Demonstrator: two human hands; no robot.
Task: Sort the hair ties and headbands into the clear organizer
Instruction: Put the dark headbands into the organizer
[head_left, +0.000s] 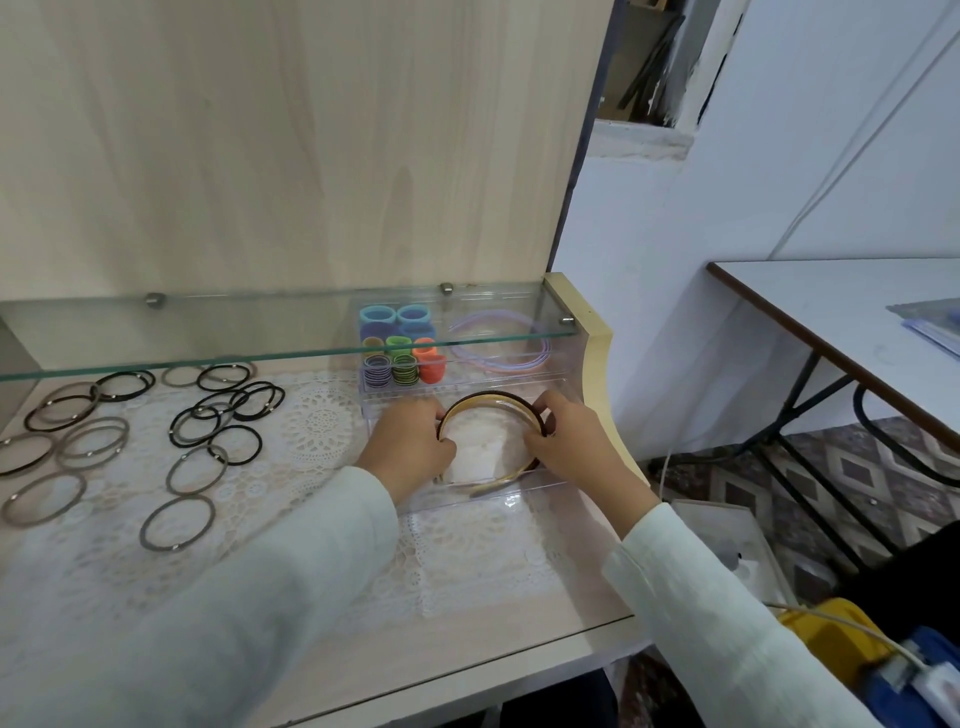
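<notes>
A clear organizer (519, 496) stands at the right of the shelf. Its back compartments hold colourful fluffy hair ties (402, 345) and pale purple headbands (493, 343). In the front compartment lies a stack of brown and beige headbands (491, 401). My left hand (410, 449) grips the stack's left side and my right hand (571, 447) grips its right side. Several black, brown and grey elastic hair ties (208, 431) lie spread over the lace mat to the left.
A glass shelf (208, 332) hangs low over the back of the surface and the organizer's rear. A wooden panel rises behind. The desk's curved side edge (597, 374) is just right of the organizer. A white table (841, 312) stands further right.
</notes>
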